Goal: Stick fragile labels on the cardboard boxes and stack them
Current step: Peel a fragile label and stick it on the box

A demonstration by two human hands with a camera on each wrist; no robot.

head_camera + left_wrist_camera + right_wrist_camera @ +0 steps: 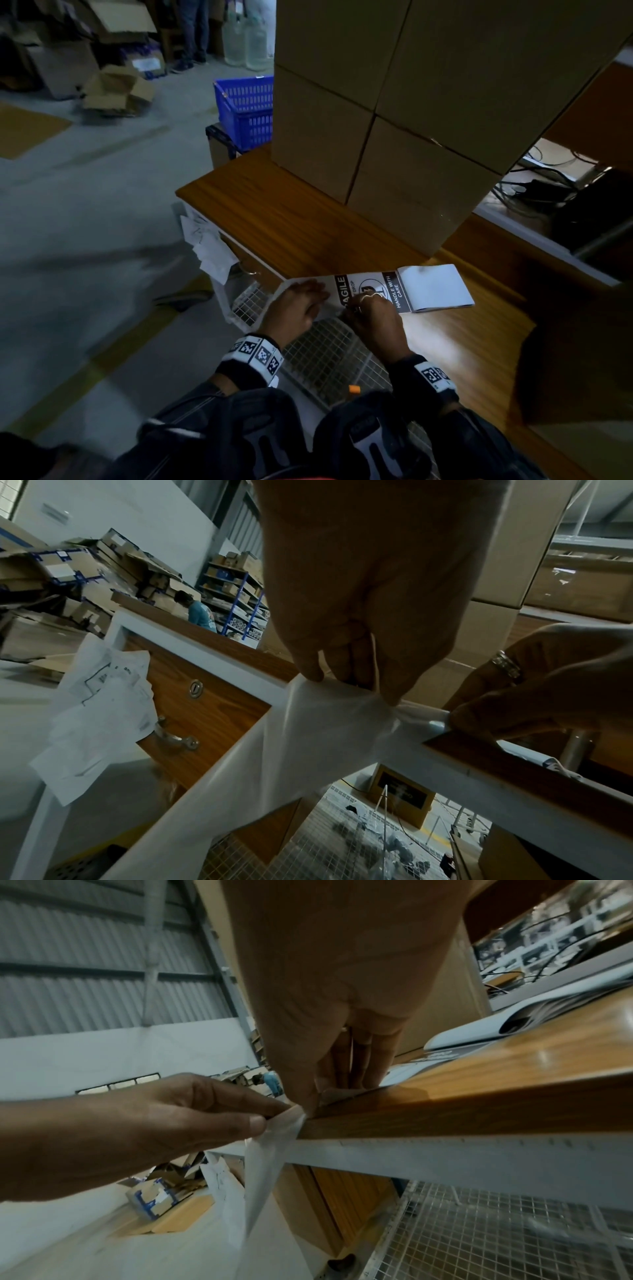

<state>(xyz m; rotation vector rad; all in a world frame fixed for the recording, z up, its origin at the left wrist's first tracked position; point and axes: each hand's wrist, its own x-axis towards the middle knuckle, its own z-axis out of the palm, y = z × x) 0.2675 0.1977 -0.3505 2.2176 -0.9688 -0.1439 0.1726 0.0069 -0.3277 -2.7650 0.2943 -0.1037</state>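
Both arms reached forward and down, side by side, with dark sleeves and checkered bands at the wrists. The left hand [297, 308] was palm down, its fingers [310, 666] bent and its thumb pinching thin white paper. The right hand [374, 317] was close beside it, almost touching, fingers curled and pinching the same paper at the counter edge. A ring [506, 665] sat on one right finger

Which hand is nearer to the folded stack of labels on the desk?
Right. The right hand pinches the fragile label just beside the folded stack of labels; the left hand holds the backing strip further away, off the desk edge.
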